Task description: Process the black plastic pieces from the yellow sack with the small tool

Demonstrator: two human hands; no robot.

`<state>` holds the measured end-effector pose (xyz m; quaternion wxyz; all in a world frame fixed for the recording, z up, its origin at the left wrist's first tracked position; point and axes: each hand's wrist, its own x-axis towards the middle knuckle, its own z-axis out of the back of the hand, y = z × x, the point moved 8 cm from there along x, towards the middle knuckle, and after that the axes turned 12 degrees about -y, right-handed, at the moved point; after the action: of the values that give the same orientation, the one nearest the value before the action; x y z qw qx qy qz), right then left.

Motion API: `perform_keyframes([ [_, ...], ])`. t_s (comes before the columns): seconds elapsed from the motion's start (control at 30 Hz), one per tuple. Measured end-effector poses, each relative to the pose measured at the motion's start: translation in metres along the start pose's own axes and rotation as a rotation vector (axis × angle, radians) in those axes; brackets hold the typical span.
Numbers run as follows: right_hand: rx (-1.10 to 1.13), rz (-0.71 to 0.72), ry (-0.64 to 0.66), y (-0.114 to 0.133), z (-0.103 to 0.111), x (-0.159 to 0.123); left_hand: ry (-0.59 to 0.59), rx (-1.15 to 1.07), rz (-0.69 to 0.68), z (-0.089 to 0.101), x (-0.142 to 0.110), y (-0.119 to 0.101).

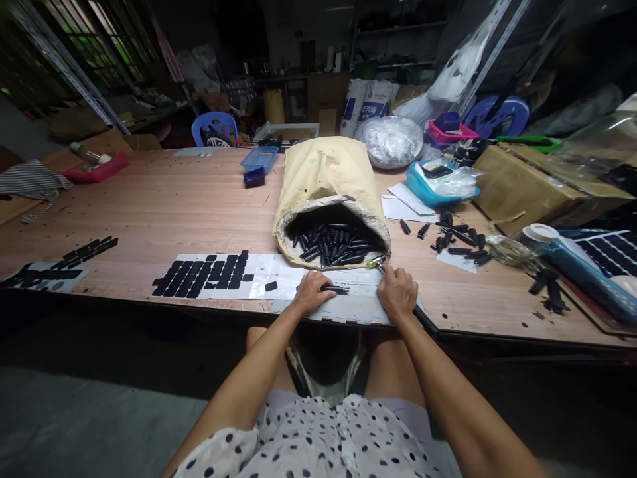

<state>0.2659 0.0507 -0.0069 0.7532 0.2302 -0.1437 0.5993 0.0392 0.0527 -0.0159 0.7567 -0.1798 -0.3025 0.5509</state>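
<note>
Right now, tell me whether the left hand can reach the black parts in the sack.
Likely yes: the black parts lie just beyond the left hand, the sack opens toward it, and nothing seems to block the way, though that hand holds a black piece.

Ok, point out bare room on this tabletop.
Largest: mostly bare tabletop between red tray and blue basket, behind the flat black pieces. Smaller: right of the right hand, in front of the loose tapered black pieces. Crowded: around the turquoise basin and cardboard box.
</note>
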Motion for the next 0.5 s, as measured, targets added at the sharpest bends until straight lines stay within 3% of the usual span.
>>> perform_keyframes([
  [0.13, -0.037, 0.034, -0.010, 0.005, 0.002, -0.001, -0.020, -0.050, -0.155, 0.004, -0.031, -0.023],
  [0.2, -0.051, 0.041, -0.020, 0.005, 0.002, -0.001, 0.074, -0.116, -0.285, -0.007, -0.067, -0.040],
  [0.27, -0.060, 0.044, -0.027, 0.005, 0.001, -0.002, 0.241, -0.154, -0.351, -0.028, -0.109, -0.048],
  [0.33, -0.064, 0.050, -0.027, 0.005, 0.000, -0.002, 0.387, -0.111, -0.252, -0.053, -0.139, -0.038],
  [0.43, -0.064, 0.060, -0.035, 0.006, -0.001, -0.003, 0.523, 0.083, 0.139, -0.084, -0.157, 0.005],
  [0.5, -0.066, 0.064, -0.050, 0.005, 0.000, -0.003, 0.562, 0.204, 0.377, -0.094, -0.160, 0.033],
])
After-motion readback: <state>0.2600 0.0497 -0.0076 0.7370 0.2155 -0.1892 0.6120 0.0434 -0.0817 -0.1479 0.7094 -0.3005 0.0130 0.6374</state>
